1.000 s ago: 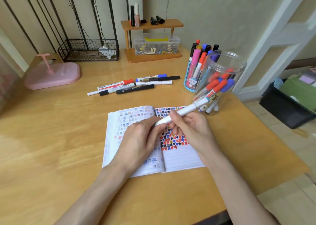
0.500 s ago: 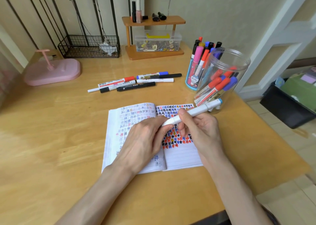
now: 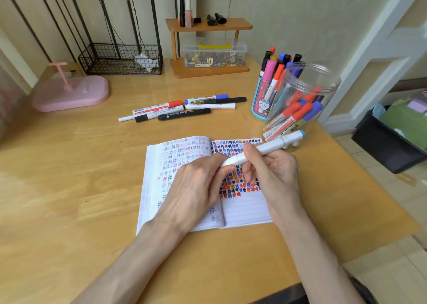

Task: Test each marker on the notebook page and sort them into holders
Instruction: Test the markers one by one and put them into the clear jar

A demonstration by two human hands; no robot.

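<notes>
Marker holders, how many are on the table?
2. The blue pen cup stands on the table's far right side, full of upright markers. The clear plastic jar stands just right of it, with markers leaning inside.

The table [image 3: 69, 188] was smooth, lightly glossy wood. The notebook [image 3: 245, 211] was matt lined paper. The jar [image 3: 323, 82] looked clear glossy plastic, the basket [image 3: 120, 59] probably black wire.

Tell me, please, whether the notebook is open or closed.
Open: the notebook lies spread flat, both pages showing coloured marks.
</notes>
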